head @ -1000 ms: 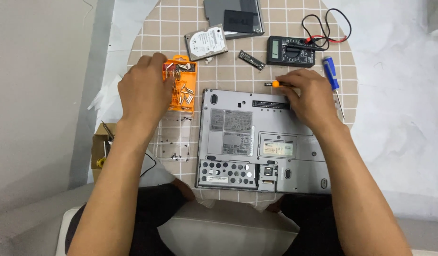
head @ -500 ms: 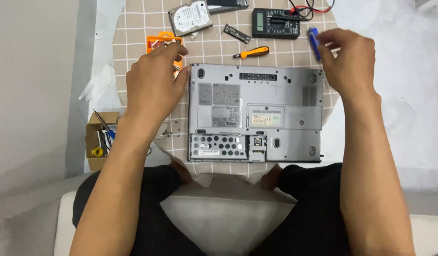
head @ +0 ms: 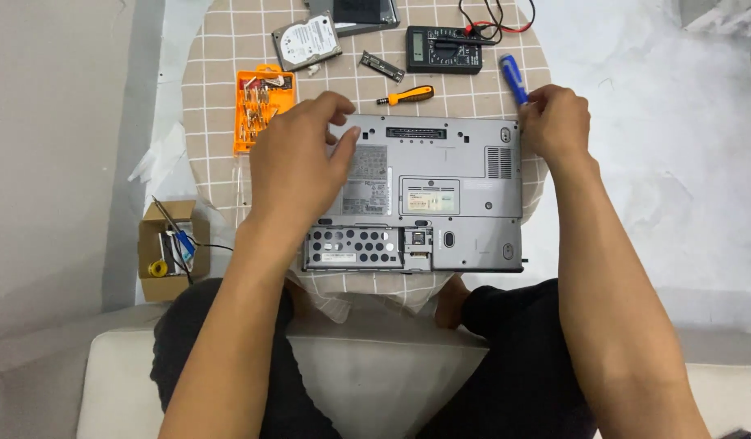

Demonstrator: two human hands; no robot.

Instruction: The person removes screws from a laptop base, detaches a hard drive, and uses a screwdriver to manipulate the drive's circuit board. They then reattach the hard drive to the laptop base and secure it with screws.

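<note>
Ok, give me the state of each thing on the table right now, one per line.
Laptop: upside down, bottom bay open.
Left hand: resting on the laptop's left rear part.
Right hand: grip on the blue screwdriver at the laptop's right rear corner.
Orange screwdriver: lying loose, untouched.
Orange bit case: open.
Hard drive: out, lying flat.
Multimeter: leads attached.

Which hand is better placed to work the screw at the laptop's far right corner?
Probably the right hand: it holds the blue screwdriver at that corner, while the left hand rests flat on the laptop.
</note>
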